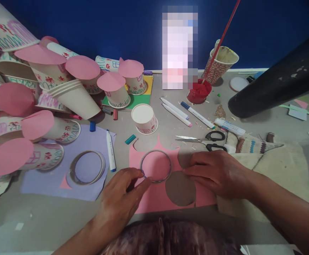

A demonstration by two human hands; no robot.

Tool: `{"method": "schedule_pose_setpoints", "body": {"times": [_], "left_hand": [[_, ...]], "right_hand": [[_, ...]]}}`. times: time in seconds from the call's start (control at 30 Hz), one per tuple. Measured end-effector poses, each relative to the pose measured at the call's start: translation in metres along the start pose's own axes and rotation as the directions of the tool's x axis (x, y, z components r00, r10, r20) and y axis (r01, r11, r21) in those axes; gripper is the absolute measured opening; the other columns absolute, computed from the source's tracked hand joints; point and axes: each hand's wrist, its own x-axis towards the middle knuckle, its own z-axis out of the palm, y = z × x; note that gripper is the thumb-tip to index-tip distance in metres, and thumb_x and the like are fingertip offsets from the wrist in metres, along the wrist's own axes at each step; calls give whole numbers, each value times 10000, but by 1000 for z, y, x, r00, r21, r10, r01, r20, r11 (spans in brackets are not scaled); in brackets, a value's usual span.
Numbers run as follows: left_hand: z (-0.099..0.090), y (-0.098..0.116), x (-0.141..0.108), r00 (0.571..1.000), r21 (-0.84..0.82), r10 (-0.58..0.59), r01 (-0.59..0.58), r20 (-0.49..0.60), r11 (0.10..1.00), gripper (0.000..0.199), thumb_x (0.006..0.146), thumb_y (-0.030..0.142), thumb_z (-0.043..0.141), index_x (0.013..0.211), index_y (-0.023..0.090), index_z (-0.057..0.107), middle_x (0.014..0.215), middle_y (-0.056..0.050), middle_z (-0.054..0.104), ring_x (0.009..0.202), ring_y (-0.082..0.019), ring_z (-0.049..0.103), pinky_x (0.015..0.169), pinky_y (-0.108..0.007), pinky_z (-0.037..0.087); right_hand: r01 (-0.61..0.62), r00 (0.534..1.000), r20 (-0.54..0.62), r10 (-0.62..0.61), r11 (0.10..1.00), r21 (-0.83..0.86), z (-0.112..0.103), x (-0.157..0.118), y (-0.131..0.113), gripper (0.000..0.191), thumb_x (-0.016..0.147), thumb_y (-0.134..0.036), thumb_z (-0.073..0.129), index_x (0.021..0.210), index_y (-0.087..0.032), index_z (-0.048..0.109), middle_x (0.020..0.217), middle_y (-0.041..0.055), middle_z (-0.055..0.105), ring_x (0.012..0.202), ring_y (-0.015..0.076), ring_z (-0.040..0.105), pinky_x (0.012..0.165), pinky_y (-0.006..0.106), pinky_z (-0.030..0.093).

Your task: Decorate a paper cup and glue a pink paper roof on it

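Pink paper [151, 202] with round pieces cut out of it lies on the table in front of me. A thin ring [142, 161] rests on its upper part. My left hand [126, 194] holds the ring's lower left edge between thumb and fingers. At the right part of the paper, my right hand [215, 171] has its fingers closed together by a cut-out hole; whether they pinch anything is hidden. Black-handled scissors [196, 140] lie open just above my right hand. An uncapped white marker [111, 150] is left of the paper.
Decorated paper cups [114, 94] with pink cone tops crowd the left. A tape roll [73, 173] sits on purple paper [87, 193]. Behind are a plain-bottomed cup [144, 118], several markers, a red paint cup [199, 94] and a black pole [271, 78]. Cloth [284, 180] lies right.
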Motion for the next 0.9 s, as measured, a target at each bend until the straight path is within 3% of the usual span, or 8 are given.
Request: {"method": "schedule_pose_setpoints", "body": {"times": [0.2, 0.33, 0.4, 0.5, 0.57, 0.63, 0.9], "left_hand": [[1, -3, -5, 1000, 14, 14, -14, -18, 1000, 221, 970, 80, 639, 1086, 235, 745, 979, -54, 677, 853, -154, 657, 690, -231, 525], [5, -6, -12, 1000, 39, 3, -3, -11, 999, 205, 1000, 139, 620, 1112, 264, 738, 983, -45, 687, 852, -154, 667, 714, -238, 538], [7, -7, -16, 1000, 50, -15, 15, -5, 999, 203, 1019, 175, 602, 1121, 283, 739, 997, -42, 699, 860, -158, 677, 734, -246, 547], [7, -7, -18, 1000, 57, -26, 26, 3, 998, 198, 1030, 209, 589, 1121, 290, 745, 1023, -43, 709, 868, -160, 687, 727, -240, 545], [7, -6, -18, 1000, 68, -21, 21, 11, 997, 196, 1035, 228, 579, 1119, 284, 747, 1032, -50, 707, 869, -165, 688, 720, -245, 542], [6, -5, -16, 1000, 84, -7, 6, 13, 996, 198, 1040, 226, 564, 1115, 274, 741, 1024, -55, 700, 861, -172, 678, 727, -262, 542], [7, -2, -11, 998, 97, 65, -63, -20, 993, 206, 1055, 151, 501, 1093, 236, 684, 979, -57, 662, 853, -185, 630, 697, -291, 490]], "right_hand": [[15, 1000, -17, -15, 999, -29, 3, 3, -2, 246, 1061, -307, 560, 1038, -248, 798, 824, 25, 721, 636, 145, 622, 563, 305, 371], [32, 976, -217, -26, 999, 23, 1, 5, 7, 204, 1040, -239, 583, 969, -225, 773, 796, 23, 752, 684, 146, 672, 603, 282, 438], [-70, 931, -361, 63, 998, -6, -7, 2, 16, 215, 1031, -204, 575, 921, -222, 759, 787, 26, 758, 705, 152, 685, 651, 278, 470], [-363, 831, -484, 275, 927, -96, -27, -4, 31, 216, 1028, -241, 572, 928, -218, 762, 828, 39, 773, 756, 177, 713, 717, 295, 498], [-542, 789, -453, 415, 818, -193, -41, -5, 37, 233, 1032, -271, 555, 970, -217, 773, 903, 51, 793, 829, 194, 740, 747, 299, 505], [-630, 765, -398, 506, 717, -298, -52, 1, 38, 257, 1042, -282, 532, 1014, -222, 781, 980, 55, 805, 908, 206, 752, 766, 298, 499], [-611, 777, -247, 580, 597, -520, -63, 51, 28, 216, 1004, -312, 601, 947, -214, 784, 1027, 90, 791, 912, 230, 745, 658, 292, 425]]}}
